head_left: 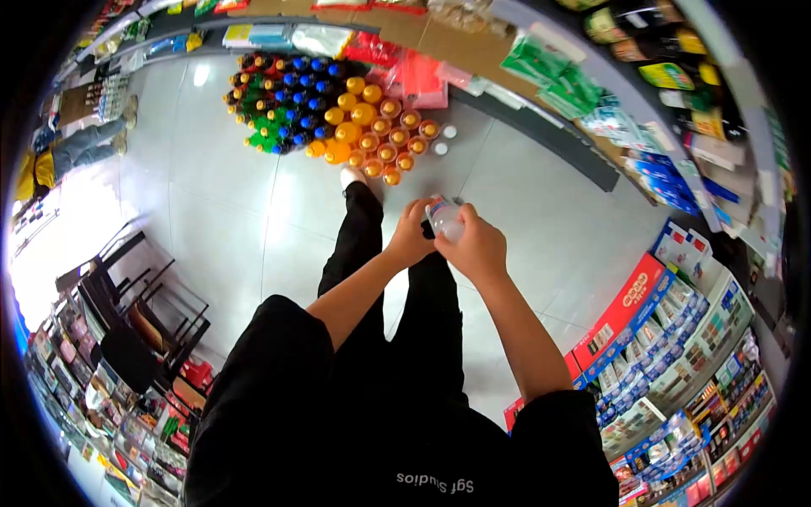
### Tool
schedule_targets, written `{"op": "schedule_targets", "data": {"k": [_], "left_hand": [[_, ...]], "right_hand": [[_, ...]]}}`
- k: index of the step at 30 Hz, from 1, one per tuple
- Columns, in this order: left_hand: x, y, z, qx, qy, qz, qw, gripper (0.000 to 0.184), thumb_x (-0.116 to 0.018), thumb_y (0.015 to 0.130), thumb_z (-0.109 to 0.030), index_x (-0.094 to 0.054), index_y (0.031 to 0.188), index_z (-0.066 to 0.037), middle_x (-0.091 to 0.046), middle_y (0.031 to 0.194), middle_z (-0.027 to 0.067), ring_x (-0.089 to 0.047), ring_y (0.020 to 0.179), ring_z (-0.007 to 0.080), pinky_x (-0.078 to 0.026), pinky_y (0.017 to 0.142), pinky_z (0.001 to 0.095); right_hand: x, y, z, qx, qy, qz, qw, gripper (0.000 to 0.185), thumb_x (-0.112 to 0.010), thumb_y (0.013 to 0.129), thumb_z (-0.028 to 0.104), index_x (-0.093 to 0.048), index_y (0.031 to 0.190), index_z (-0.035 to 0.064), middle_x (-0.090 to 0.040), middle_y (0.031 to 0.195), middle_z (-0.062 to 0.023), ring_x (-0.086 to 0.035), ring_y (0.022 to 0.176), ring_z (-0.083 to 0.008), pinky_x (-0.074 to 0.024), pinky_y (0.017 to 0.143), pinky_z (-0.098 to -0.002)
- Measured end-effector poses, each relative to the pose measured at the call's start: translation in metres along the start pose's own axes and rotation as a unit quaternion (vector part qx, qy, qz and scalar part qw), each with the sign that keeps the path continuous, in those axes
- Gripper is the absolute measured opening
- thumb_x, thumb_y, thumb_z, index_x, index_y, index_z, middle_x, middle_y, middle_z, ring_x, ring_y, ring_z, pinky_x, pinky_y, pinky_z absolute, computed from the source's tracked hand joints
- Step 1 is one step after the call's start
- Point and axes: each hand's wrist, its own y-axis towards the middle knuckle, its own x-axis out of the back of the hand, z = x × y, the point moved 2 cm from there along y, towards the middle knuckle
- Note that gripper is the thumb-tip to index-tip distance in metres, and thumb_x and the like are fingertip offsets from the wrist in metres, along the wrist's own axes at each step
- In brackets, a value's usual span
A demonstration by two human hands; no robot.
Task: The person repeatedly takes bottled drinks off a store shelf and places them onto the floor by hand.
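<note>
Between both hands, in front of my body, is a clear plastic bottle (446, 220) with a partly visible label. My left hand (411, 234) grips it from the left side, fingers curled round it. On the other side my right hand (476, 245) has its fingers and thumb closed on the same bottle. Beyond my feet, many bottles stand on the floor in a block: dark bottles with blue caps (308, 97), orange bottles (361, 114) and bottles with orange caps (388, 152). Two white-capped bottles (441, 148) stand at the right edge of that block.
Stocked shelves (583, 127) curve along the top right. A red and blue snack display (625, 313) stands at the right. Stacked black chairs (139, 329) are at the left. At the far upper left, another person's legs (89, 144) show on the grey tiled floor (220, 220).
</note>
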Motion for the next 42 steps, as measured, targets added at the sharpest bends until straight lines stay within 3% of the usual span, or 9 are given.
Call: {"op": "schedule_targets", "data": {"k": [2,5,8,12,16,24,29,35,42], "left_hand": [[-0.024,0.006,0.054,0.162,-0.016,-0.038,0.986,0.082,-0.08,0.058,-0.022,-0.037,0.127,-0.006,-0.04,0.123,0.0206,-0.044,0.114,0.032,-0.041,0.092,0.0386],[-0.053,0.024,0.109,0.263,-0.232,-0.048,0.935,0.055,-0.068,0.074,-0.013,-0.041,0.121,-0.003,-0.053,0.111,0.0126,-0.056,0.097,0.0208,-0.045,0.084,0.0342],[-0.068,0.053,0.146,0.293,-0.34,-0.06,0.892,0.035,-0.056,0.084,-0.018,-0.047,0.115,-0.005,-0.057,0.105,0.0068,-0.058,0.092,0.0175,-0.045,0.081,0.0322],[-0.065,0.095,0.171,0.323,-0.429,-0.048,0.842,0.035,-0.039,0.09,-0.032,-0.049,0.117,-0.011,-0.056,0.104,0.0032,-0.053,0.091,0.0158,-0.045,0.08,0.0343],[-0.076,0.129,0.216,0.379,-0.501,-0.096,0.772,0.025,-0.047,0.088,-0.031,-0.053,0.105,-0.014,-0.05,0.091,-0.0011,-0.048,0.084,0.0132,-0.042,0.079,0.0338],[-0.079,0.17,0.259,0.361,-0.49,-0.051,0.792,0.028,-0.049,0.087,-0.03,-0.05,0.111,-0.016,-0.05,0.095,-0.0046,-0.047,0.087,0.0112,-0.04,0.081,0.0335],[-0.083,0.182,0.277,0.356,-0.511,-0.02,0.782,0.042,-0.049,0.087,-0.028,-0.042,0.127,-0.016,-0.051,0.101,-0.0029,-0.047,0.09,0.0118,-0.039,0.083,0.0332],[-0.087,0.191,0.282,0.363,-0.49,-0.007,0.792,0.035,-0.049,0.086,-0.03,-0.046,0.119,-0.018,-0.051,0.101,-0.0029,-0.047,0.09,0.0121,-0.038,0.081,0.0324],[-0.085,0.19,0.284,0.352,-0.477,0.002,0.805,0.04,-0.047,0.086,-0.028,-0.044,0.124,-0.016,-0.051,0.096,-0.003,-0.048,0.088,0.0113,-0.041,0.079,0.0318]], "right_hand": [[-0.041,0.008,-0.031,-0.028,-0.005,-0.007,1.0,0.038,-0.071,0.064,0.029,-0.048,0.087,0.0074,-0.061,0.068,-0.0122,-0.061,0.061,-0.0323,-0.0478,0.053,-0.0386],[-0.1,0.032,-0.069,-0.086,-0.022,0.012,0.996,0.04,-0.07,0.065,0.03,-0.048,0.09,0.0075,-0.061,0.069,-0.0123,-0.061,0.061,-0.0327,-0.0478,0.053,-0.0386],[-0.151,0.059,-0.097,-0.127,-0.018,0.026,0.991,0.042,-0.067,0.067,0.033,-0.047,0.093,0.0074,-0.062,0.072,-0.0138,-0.062,0.067,-0.0335,-0.0481,0.058,-0.0417],[-0.216,0.1,-0.136,-0.179,-0.017,0.047,0.983,0.042,-0.065,0.069,0.034,-0.048,0.096,0.0069,-0.063,0.081,-0.0146,-0.062,0.075,-0.0332,-0.048,0.063,-0.044],[-0.266,0.133,-0.163,-0.189,-0.018,0.054,0.98,0.041,-0.064,0.07,0.034,-0.048,0.097,0.007,-0.064,0.085,-0.0148,-0.062,0.078,-0.0338,-0.0475,0.065,-0.0437],[-0.321,0.179,-0.198,-0.2,-0.017,0.041,0.979,0.041,-0.061,0.076,0.029,-0.046,0.107,0.008,-0.06,0.102,-0.0143,-0.061,0.087,-0.0342,-0.0483,0.069,-0.0455],[-0.342,0.19,-0.213,-0.185,-0.046,0.005,0.982,0.041,-0.061,0.076,0.029,-0.046,0.108,0.0085,-0.059,0.101,-0.0136,-0.06,0.088,-0.0337,-0.0486,0.07,-0.0449],[-0.343,0.194,-0.217,-0.181,-0.042,-0.022,0.982,0.038,-0.061,0.076,0.027,-0.047,0.107,0.0096,-0.058,0.098,-0.0131,-0.06,0.085,-0.0337,-0.049,0.069,-0.0448],[-0.338,0.197,-0.21,-0.196,-0.036,-0.001,0.98,0.038,-0.059,0.078,0.025,-0.046,0.109,0.009,-0.056,0.103,-0.0148,-0.059,0.088,-0.0337,-0.0494,0.07,-0.0446]]}}
